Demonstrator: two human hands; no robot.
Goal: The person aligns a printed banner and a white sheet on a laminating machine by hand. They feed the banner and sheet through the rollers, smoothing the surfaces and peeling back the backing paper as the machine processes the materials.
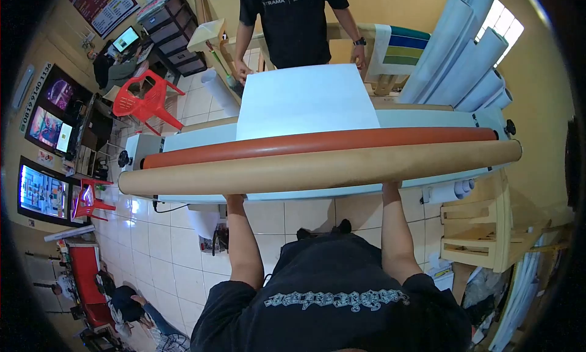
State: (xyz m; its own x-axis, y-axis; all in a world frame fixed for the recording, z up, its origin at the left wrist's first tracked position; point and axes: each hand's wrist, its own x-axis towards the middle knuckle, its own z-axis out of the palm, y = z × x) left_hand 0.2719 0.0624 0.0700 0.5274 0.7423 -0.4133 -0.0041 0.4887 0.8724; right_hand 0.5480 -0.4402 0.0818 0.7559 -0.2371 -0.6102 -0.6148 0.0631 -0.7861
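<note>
A long brown cardboard tube [317,169] lies across the front of the machine, just before its orange-red roller [317,143]. My left hand [235,198] is at the tube's lower edge, left of the middle, its fingers hidden beneath it. Right of the middle, my right hand [392,185] is at the same edge, its fingers mostly hidden too. Behind the roller a white sheet [307,102] lies over the pale machine bed [201,138]. A co-worker in a dark shirt stands at the sheet's far side, one hand near its left corner.
Black knobs [124,159] [510,127] sit at the machine's ends. Large white rolls [448,53] lean at the back right. A wooden rack [476,221] stands at right, a red chair [145,99] at left. Other people sit at far left.
</note>
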